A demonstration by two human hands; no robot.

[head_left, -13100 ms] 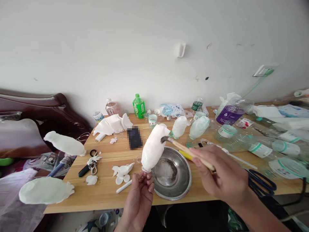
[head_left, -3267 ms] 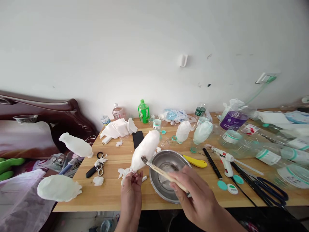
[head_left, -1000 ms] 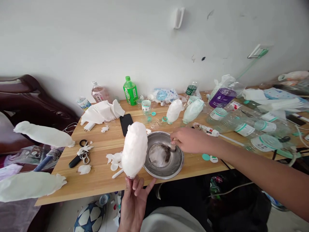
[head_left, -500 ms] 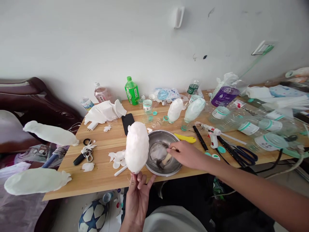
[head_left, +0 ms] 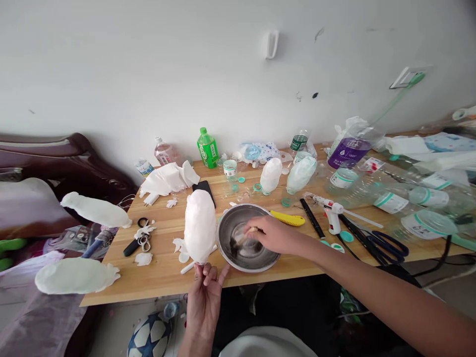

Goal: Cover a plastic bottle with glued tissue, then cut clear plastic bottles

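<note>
Here, white form: the white, papery-looking oval form [head_left: 200, 225] is raised above the table's near side, left of the bowl, its long axis almost upright.
Left hand: my left hand [head_left: 205, 292] pinches the form's lower end from below, palm turned towards me, one finger stretched out beside the bowl; whether it touches, I can't tell.
Brush: the pale wooden brush with dark bristles [head_left: 242, 238] tilts, bristles down and leftward, inside the round silver metal bowl [head_left: 228, 222].
Right hand: my right hand [head_left: 269, 233] grips the brush handle over the bowl, well apart from my left, forearm reaching in from the right.
Beyond: a yellow plastic-handled tool [head_left: 287, 218] lies behind the bowl on the light wooden table [head_left: 148, 285].
</note>
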